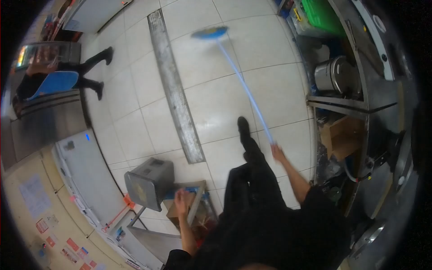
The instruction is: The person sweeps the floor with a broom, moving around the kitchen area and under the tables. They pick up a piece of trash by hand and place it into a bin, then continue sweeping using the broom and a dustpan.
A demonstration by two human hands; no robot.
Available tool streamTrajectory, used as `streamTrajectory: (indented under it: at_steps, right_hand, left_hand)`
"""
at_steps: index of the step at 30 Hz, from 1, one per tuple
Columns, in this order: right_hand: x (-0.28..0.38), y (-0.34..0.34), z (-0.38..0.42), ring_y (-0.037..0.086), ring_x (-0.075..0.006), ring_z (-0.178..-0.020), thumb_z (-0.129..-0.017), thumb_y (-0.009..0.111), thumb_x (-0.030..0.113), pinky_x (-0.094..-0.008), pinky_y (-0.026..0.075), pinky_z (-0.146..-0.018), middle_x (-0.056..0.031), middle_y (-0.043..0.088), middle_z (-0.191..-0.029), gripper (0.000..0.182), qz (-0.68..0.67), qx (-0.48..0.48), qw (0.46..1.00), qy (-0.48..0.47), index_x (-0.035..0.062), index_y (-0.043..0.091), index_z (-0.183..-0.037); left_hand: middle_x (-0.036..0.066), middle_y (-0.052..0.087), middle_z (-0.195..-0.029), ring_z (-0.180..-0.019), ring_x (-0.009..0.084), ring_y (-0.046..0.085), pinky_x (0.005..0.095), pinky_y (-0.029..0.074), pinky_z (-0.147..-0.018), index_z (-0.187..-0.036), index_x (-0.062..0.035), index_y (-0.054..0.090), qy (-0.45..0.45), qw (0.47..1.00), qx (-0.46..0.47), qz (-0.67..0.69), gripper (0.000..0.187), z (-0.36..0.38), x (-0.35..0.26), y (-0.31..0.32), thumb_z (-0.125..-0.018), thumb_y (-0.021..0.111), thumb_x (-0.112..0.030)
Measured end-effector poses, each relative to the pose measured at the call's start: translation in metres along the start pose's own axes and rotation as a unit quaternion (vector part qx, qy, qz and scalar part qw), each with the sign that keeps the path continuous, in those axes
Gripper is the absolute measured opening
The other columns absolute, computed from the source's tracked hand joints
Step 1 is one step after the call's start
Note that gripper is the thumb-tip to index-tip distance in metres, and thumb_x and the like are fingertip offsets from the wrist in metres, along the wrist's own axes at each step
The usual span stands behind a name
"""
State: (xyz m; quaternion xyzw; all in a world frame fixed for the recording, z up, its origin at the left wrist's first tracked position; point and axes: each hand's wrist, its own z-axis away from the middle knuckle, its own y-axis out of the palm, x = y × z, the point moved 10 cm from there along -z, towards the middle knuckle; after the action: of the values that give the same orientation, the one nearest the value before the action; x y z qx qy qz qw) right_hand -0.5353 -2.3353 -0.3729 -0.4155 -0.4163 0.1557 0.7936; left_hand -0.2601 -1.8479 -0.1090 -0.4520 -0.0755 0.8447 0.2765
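My right hand (277, 153) is closed around the end of a long pale blue handle (246, 87). At the far end of the handle a blue mop or broom head (210, 33) rests on the tiled floor (211, 99), slightly blurred. My left hand (182, 199) is raised beside a metal frame that holds a cardboard box, close to a grey bin (149, 182). It is smeared, so its fingers are unclear. One black shoe (243, 122) of mine is forward on the tiles.
A metal drain strip (173, 85) crosses the floor. Shelving on the right holds a steel pot (336, 75), a cardboard box (344, 137) and a green tub (318, 18). Another person (85, 67) in dark clothes walks at upper left. White freezers (87, 175) stand at lower left.
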Motion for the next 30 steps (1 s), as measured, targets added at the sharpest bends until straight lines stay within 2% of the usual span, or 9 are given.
streamTrajectory:
  at_steps: [2, 8, 13, 16, 19, 20, 22, 27, 30]
  right_hand:
    - [-0.014, -0.016, 0.137, 0.055, -0.045, -0.082, -0.091, 0.033, 0.038, -0.0523, 0.044, -0.062, -0.0314, 0.055, -0.086, 0.043, -0.094, 0.177, 0.936, 0.288, 0.0033, 0.043, -0.115]
    - [0.048, -0.085, 0.182, 0.056, -0.0453, -0.076, -0.089, 0.039, 0.042, -0.0537, 0.043, -0.064, -0.0279, 0.057, -0.074, 0.044, 0.033, 0.193, 0.914, 0.355, 0.0003, 0.052, -0.093]
    - [0.116, -0.039, -0.148, 0.055, -0.0435, -0.082, -0.088, 0.038, 0.046, -0.0505, 0.042, -0.07, -0.0268, 0.058, -0.081, 0.051, -0.064, 0.075, 0.976, 0.196, -0.0023, 0.054, -0.09]
    - [0.24, -0.042, -0.38, 0.051, -0.0287, -0.042, -0.09, 0.032, 0.048, -0.0419, 0.041, -0.043, -0.0119, 0.049, -0.047, 0.055, -0.191, 0.055, 0.968, 0.154, 0.0004, 0.051, -0.071]
    - [0.28, 0.012, -0.415, 0.057, -0.0261, -0.052, -0.091, 0.029, 0.049, -0.0402, 0.045, -0.049, -0.0163, 0.053, -0.053, 0.058, -0.186, 0.153, 0.949, 0.201, 0.0005, 0.053, -0.07]
    - [0.276, 0.032, -0.385, 0.06, -0.0313, -0.072, -0.093, 0.026, 0.041, -0.0453, 0.047, -0.062, -0.0232, 0.058, -0.074, 0.051, -0.008, 0.029, 0.999, 0.045, 0.0002, 0.056, -0.092]
    - [0.248, 0.098, -0.247, 0.056, -0.0381, -0.086, -0.09, 0.03, 0.023, -0.0485, 0.045, -0.074, -0.0248, 0.054, -0.103, 0.039, 0.089, 0.19, 0.972, 0.108, 0.0028, 0.044, -0.12]
    - [0.357, 0.046, 0.083, 0.057, -0.0309, -0.055, -0.091, 0.041, 0.035, -0.0399, 0.043, -0.05, -0.018, 0.054, -0.06, 0.037, -0.1, 0.112, 0.953, 0.263, 0.0012, 0.057, -0.091]
    - [0.467, 0.014, 0.021, 0.055, -0.0387, -0.053, -0.091, 0.042, 0.031, -0.0479, 0.041, -0.048, -0.0211, 0.052, -0.057, 0.034, -0.044, 0.199, 0.896, 0.393, 0.0005, 0.055, -0.083]
  left_hand:
    - [0.006, 0.057, -0.089, -0.08, 0.0139, 0.054, 0.0266, 0.045, -0.068, -0.1, -0.005, 0.052, -0.13, 0.987, 0.077, 0.049, 0.021, 0.017, 0.078, 0.033, -0.088, 0.052, -0.022]
    - [0.007, 0.057, -0.09, -0.081, 0.0149, 0.055, 0.027, 0.046, -0.068, -0.101, -0.0054, 0.052, -0.3, 0.943, 0.136, 0.04, 0.022, 0.109, 0.135, 0.017, -0.089, 0.05, -0.023]
    - [0.008, 0.058, -0.091, -0.082, 0.0155, 0.056, 0.0284, 0.046, -0.07, -0.103, -0.0061, 0.052, -0.317, 0.932, 0.169, 0.037, 0.024, 0.073, 0.119, 0.001, -0.09, 0.048, -0.026]
    - [0.008, 0.058, -0.092, -0.083, 0.0159, 0.056, 0.0293, 0.046, -0.071, -0.103, -0.0065, 0.052, -0.313, 0.929, 0.193, 0.036, 0.025, 0.005, 0.113, -0.02, -0.09, 0.047, -0.027]
    - [0.009, 0.058, -0.093, -0.084, 0.0162, 0.056, 0.0301, 0.046, -0.072, -0.104, -0.0069, 0.052, -0.296, 0.934, 0.201, 0.02, 0.026, -0.089, 0.096, -0.084, -0.09, 0.046, -0.028]
    - [0.009, 0.058, -0.093, -0.084, 0.0164, 0.056, 0.0304, 0.046, -0.072, -0.105, -0.0071, 0.052, -0.285, 0.938, 0.199, 0.01, 0.027, -0.126, 0.086, -0.107, -0.091, 0.046, -0.029]
    - [0.009, 0.059, -0.093, -0.085, 0.0166, 0.057, 0.0309, 0.047, -0.073, -0.105, -0.0074, 0.052, -0.248, 0.954, 0.171, -0.005, 0.027, -0.208, 0.059, -0.155, -0.091, 0.045, -0.03]
    - [0.004, 0.06, -0.083, -0.078, 0.0096, 0.056, 0.0223, 0.044, -0.059, -0.103, -0.0088, 0.051, -0.195, 0.973, -0.03, 0.118, 0.021, -0.31, 0.022, -0.28, -0.088, 0.051, -0.023]
    - [0.006, 0.059, -0.091, -0.082, 0.0131, 0.056, 0.0244, 0.045, -0.061, -0.105, -0.0079, 0.05, -0.285, 0.958, 0.003, -0.042, 0.023, -0.248, 0.103, -0.335, -0.088, 0.051, -0.024]
